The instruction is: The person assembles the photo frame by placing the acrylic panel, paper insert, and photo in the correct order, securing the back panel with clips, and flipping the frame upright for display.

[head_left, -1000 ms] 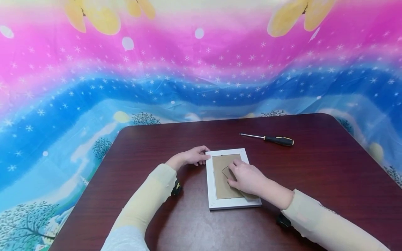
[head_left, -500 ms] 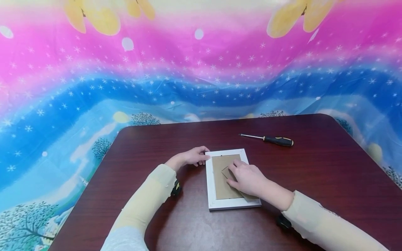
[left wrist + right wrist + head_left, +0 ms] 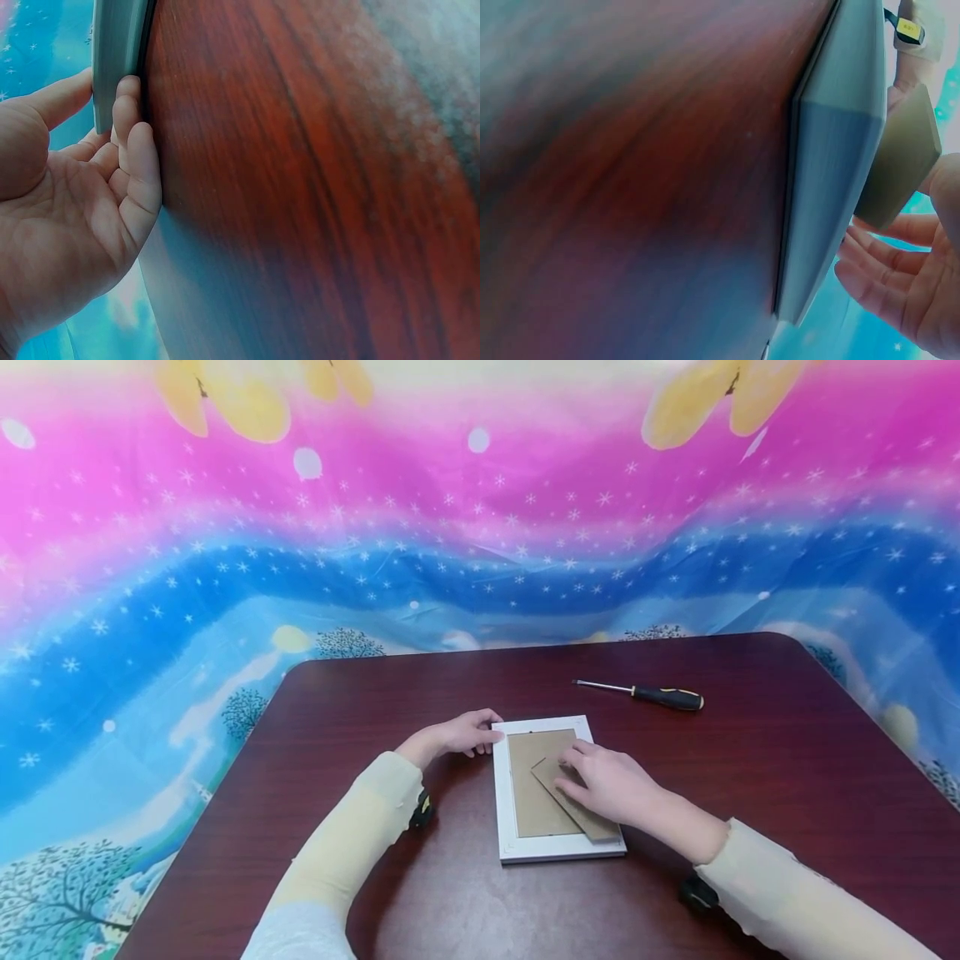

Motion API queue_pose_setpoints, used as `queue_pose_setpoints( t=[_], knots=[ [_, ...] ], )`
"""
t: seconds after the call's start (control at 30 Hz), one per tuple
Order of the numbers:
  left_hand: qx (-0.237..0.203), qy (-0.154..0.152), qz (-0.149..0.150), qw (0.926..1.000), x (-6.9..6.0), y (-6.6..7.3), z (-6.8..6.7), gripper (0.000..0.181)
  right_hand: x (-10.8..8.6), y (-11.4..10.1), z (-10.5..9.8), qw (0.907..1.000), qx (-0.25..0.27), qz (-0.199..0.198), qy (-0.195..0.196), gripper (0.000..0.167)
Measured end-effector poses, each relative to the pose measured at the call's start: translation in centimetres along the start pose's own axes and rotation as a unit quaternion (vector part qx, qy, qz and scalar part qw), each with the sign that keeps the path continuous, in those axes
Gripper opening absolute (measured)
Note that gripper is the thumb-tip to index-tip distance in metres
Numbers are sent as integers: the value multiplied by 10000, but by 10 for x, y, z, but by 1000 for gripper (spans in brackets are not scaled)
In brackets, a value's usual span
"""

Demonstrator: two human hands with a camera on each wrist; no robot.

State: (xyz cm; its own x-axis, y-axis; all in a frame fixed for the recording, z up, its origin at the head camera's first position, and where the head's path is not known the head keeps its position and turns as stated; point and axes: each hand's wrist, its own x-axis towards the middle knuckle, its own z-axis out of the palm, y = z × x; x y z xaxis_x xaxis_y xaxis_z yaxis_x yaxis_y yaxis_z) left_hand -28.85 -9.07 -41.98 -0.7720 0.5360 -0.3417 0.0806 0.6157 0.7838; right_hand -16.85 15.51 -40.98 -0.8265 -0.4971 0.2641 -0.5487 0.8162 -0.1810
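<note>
A white picture frame lies face down on the table, its brown backing board showing. Slanting across that board is a brown stand leg, whose lower end reaches over the frame's lower right border. My left hand holds the frame's upper left corner, thumb above and fingers along the side; the left wrist view shows the frame edge between them. Over the stand leg hovers my right hand, fingers loosely bent and partly covering it. In the right wrist view those fingers are relaxed beside the leg; contact is unclear.
A screwdriver with a black and yellow handle lies beyond the frame, on the right. The dark red wooden table has rounded far corners. Behind it hangs a colourful printed cloth.
My right hand has slid slightly right, its fingers coming off the stand leg's left edge so more of the leg shows. The left hand and picture frame stay put.
</note>
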Motion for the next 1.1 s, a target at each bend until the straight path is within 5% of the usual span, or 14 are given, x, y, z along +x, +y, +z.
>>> queue_pose_setpoints(
  t=[0.4,1.1],
  knots=[
    [26,66,-6,10000,-2,2,0,29,-3,23,-14,9997,170,147,132,20],
    [103,126,72,9998,0,0,4,29,26,120,-50,9941,-353,1030,-4,26]
  ],
)
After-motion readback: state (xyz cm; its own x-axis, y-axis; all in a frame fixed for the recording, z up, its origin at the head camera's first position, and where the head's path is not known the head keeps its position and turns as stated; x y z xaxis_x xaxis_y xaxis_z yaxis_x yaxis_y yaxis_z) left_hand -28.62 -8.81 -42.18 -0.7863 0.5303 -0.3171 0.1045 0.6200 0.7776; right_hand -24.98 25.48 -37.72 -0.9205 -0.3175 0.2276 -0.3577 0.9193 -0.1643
